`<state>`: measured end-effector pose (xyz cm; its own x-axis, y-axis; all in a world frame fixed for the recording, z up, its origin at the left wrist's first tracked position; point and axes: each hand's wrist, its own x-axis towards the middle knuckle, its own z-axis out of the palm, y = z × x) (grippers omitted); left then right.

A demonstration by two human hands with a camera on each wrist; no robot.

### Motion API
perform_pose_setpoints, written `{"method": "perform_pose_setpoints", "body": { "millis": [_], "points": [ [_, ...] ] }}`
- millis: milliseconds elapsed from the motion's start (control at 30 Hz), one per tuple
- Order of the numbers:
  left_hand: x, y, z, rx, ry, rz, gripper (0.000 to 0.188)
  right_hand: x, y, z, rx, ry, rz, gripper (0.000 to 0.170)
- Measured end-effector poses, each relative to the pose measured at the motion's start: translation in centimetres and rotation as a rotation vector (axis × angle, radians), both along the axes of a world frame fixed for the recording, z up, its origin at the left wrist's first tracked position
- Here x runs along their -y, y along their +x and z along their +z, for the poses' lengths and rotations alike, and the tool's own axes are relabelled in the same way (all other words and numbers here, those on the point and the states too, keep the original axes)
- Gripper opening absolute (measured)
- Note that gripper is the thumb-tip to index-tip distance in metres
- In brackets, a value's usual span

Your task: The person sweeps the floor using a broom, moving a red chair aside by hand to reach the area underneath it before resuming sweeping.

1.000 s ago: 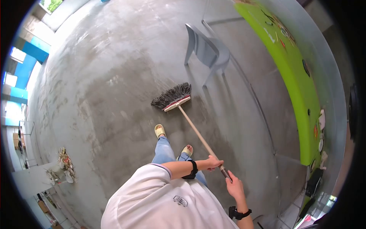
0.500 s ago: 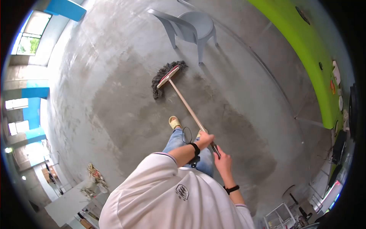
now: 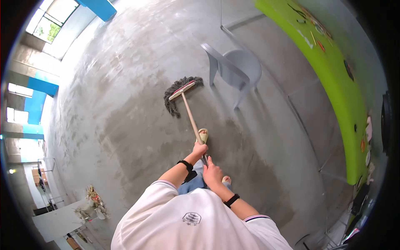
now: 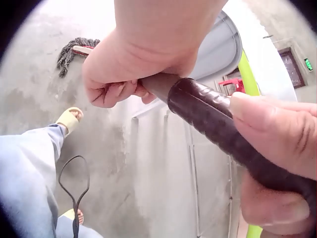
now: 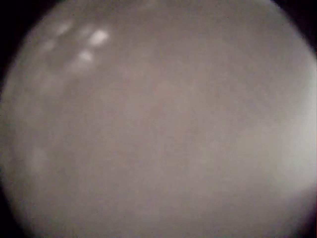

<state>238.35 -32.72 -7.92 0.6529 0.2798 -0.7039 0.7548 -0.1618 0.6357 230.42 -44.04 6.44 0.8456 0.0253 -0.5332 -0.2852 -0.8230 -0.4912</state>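
A mop (image 3: 183,89) with dark grey strands and a red-and-white head lies on the concrete floor ahead of my feet. Its pale handle (image 3: 190,114) runs back toward my body. My left hand (image 3: 200,148) grips the handle just ahead of the dark brown end grip. Closer to my body, my right hand (image 3: 213,173) holds that end grip, with the thumb along it. In the left wrist view the ribbed brown grip (image 4: 203,101) shows between both hands. The right wrist view is too blurred to show any object.
A grey plastic chair (image 3: 239,68) stands right of the mop head. Beyond it, a bright green table (image 3: 321,79) carries small items. A pale board (image 3: 56,221) and a dry bundle (image 3: 96,202) sit at lower left. A darker patch (image 3: 133,137) covers part of the floor.
Both hands have come from my right side to the front of my body, still on the handle. The handle has swung steeper in view, and the mop head now lies farther from the chair.
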Motion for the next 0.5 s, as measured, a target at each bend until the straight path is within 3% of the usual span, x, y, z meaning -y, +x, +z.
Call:
{"method": "perform_pose_setpoints", "body": {
  "millis": [33, 133, 267, 367, 467, 500],
  "points": [
    [-1.4, 1.3, -3.8, 0.1, 0.08, 0.009, 0.023, -1.1, 2.1, 0.5, -0.014, -0.003, -0.004, 0.049],
    [-3.9, 8.0, 2.6, 0.03, -0.025, 0.078, 0.024, -4.4, 8.6, 2.1, 0.003, -0.02, 0.026, 0.049],
    [-8.9, 15.8, -2.5, 0.001, -0.068, 0.026, 0.037, -8.3, 17.3, 3.2, 0.035, -0.057, 0.038, 0.046],
    [-11.3, 20.8, -0.3, 0.043, -0.15, -0.011, 0.022, -10.1, 22.3, 3.2, 0.065, -0.055, 0.068, 0.045],
    [-11.1, 22.2, 0.2, 0.038, -0.118, 0.072, 0.022, -10.2, 23.9, 4.4, 0.042, -0.065, 0.096, 0.047],
    [-11.0, 22.3, 0.6, -0.031, -0.135, 0.004, 0.032, -9.6, 23.9, 3.9, 0.021, -0.022, 0.131, 0.048]
  ]
}}
